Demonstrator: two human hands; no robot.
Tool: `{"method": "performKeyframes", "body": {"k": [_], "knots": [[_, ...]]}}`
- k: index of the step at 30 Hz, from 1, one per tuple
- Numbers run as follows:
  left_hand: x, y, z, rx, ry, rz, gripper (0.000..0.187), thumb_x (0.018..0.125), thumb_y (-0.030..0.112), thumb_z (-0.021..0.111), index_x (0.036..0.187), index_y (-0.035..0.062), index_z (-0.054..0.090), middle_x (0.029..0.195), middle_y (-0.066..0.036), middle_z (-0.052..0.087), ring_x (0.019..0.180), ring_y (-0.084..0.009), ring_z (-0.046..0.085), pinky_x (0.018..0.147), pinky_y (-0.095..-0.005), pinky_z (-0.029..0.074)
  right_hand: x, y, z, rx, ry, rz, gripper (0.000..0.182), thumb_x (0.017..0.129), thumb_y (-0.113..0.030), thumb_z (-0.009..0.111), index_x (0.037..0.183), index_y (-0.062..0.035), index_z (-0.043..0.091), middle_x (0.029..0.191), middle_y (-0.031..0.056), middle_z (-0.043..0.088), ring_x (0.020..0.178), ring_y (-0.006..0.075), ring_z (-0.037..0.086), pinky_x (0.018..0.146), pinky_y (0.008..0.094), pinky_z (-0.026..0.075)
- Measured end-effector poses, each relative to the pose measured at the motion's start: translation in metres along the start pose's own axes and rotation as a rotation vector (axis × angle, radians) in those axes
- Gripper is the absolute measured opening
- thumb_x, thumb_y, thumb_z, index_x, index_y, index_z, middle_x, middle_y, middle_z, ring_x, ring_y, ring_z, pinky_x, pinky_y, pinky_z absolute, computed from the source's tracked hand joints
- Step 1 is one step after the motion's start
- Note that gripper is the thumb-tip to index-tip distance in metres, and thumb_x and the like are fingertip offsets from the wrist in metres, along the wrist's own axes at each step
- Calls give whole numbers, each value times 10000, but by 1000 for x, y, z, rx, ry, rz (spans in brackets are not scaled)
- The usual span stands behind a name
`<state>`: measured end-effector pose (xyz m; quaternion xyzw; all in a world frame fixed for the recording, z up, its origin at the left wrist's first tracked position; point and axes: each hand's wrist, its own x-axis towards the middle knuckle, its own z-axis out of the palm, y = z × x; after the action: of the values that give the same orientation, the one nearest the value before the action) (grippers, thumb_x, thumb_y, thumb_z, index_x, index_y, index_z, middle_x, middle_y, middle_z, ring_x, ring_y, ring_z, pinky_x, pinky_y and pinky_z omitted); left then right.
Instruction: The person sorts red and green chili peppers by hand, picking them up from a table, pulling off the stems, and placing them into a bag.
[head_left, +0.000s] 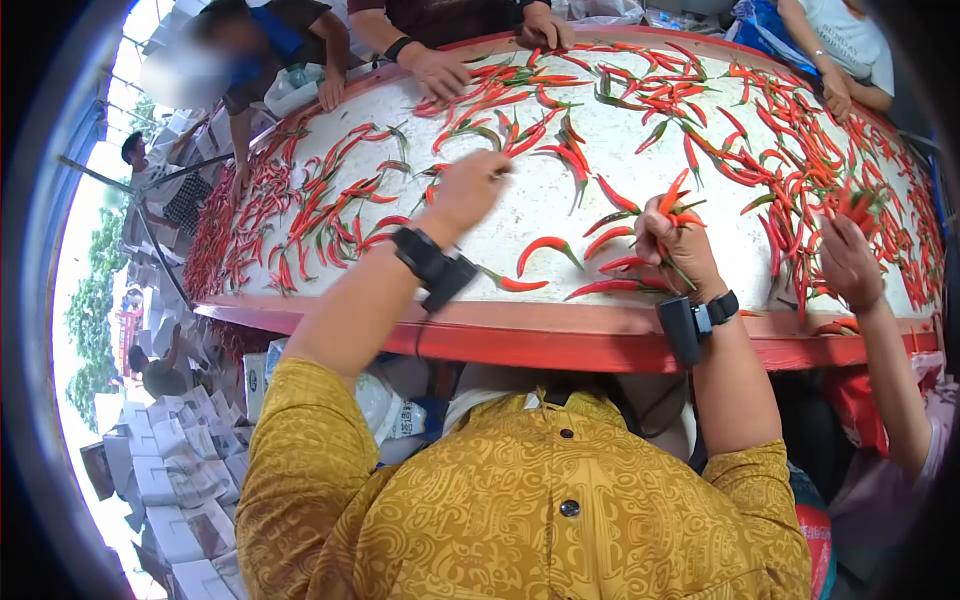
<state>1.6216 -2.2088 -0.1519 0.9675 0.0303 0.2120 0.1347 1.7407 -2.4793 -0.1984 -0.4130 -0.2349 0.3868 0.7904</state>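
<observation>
My right hand (680, 245) is closed around a few red chili peppers (673, 192), their green stems poking out beside the fingers. Over the white tabletop (480, 245), my left hand (468, 195) is curled and slightly blurred. Its fingertips point away, and what they pinch, if anything, is hidden. Just beyond it lie more red chili peppers (568, 155), some partly green. Between my two hands a curved red chili pepper (545, 245) rests on the table, and another long one (610, 287) lies near the front edge.
A raised red rim (560, 335) borders the table. Co-workers' hands (435, 72) reach in from the far side, and a co-worker's hand (850, 262) at right holds peppers. Dense chili piles (225, 215) cover the left end. White boxes (165, 460) are stacked at left.
</observation>
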Motion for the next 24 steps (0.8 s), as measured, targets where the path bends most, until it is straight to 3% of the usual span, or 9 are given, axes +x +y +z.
{"method": "performKeyframes", "body": {"k": [5, 11, 13, 15, 16, 20, 22, 23, 24], "knots": [[-15, -77, -15, 224, -267, -41, 161, 737, 89, 603, 890, 74, 649, 893, -123, 622, 848, -296, 584, 750, -388, 468, -7, -15, -19, 28, -63, 16, 229, 842, -243, 630, 786, -42, 534, 669, 58, 561, 495, 86, 474, 410, 182, 350], [-6, -50, -19, 508, -385, -179, 94, 767, 131, 607, 839, 73, 628, 890, -134, 613, 838, -314, 590, 704, -406, 471, -16, -27, -55, 121, 24, -44, 233, 839, -258, 633, 807, -46, 542, 699, 60, 575, 481, 87, 462, 435, 210, 366], [6, -17, -27, 509, -223, -260, 119, 773, 152, 608, 848, 60, 609, 892, -139, 611, 839, -313, 590, 693, -411, 470, -19, -34, -65, 136, 51, -52, 226, 837, -253, 634, 820, -46, 546, 750, 55, 587, 529, 84, 486, 485, 222, 392], [22, 20, -19, 213, -7, -188, 183, 757, 151, 628, 905, 45, 608, 860, -132, 622, 809, -279, 607, 696, -378, 477, -20, -33, -81, 113, -10, -45, 226, 843, -247, 621, 822, -36, 545, 801, 55, 592, 624, 94, 509, 561, 235, 417], [30, 41, -8, 13, 58, -162, 203, 753, 145, 632, 927, 43, 612, 854, -125, 629, 796, -260, 617, 700, -361, 480, -15, -23, -97, 162, -126, -83, 231, 859, -237, 592, 895, -10, 564, 905, 73, 606, 821, 135, 570, 701, 270, 466], [59, 156, 55, -617, -118, -247, 276, 775, 136, 655, 1011, -1, 612, 890, -87, 640, 813, -122, 609, 734, -257, 486, -34, -54, -75, 160, -116, 45, 315, 873, -205, 566, 1091, 19, 533, 1074, 134, 587, 1076, 222, 550, 876, 357, 473], [68, 202, 85, -861, -134, -263, 247, 766, 147, 673, 957, -1, 623, 842, -69, 635, 760, -106, 591, 696, -257, 484, -39, -56, -88, 157, -110, 82, 318, 873, -196, 566, 1101, 20, 520, 1041, 129, 592, 1028, 231, 573, 847, 355, 485], [74, 212, 100, -721, -118, -259, 236, 762, 165, 682, 929, 7, 630, 846, -71, 626, 729, -119, 576, 677, -264, 475, -40, -56, -96, 159, -99, 118, 322, 874, -188, 565, 1112, 21, 508, 1007, 125, 596, 981, 240, 595, 819, 352, 498], [77, 218, 106, -634, -53, -191, 238, 763, 180, 682, 924, 11, 632, 848, -77, 622, 725, -132, 572, 671, -270, 471, -38, -55, -103, 218, -80, 128, 333, 863, -179, 583, 1123, 12, 496, 891, 83, 587, 786, 202, 610, 690, 325, 504]]}}
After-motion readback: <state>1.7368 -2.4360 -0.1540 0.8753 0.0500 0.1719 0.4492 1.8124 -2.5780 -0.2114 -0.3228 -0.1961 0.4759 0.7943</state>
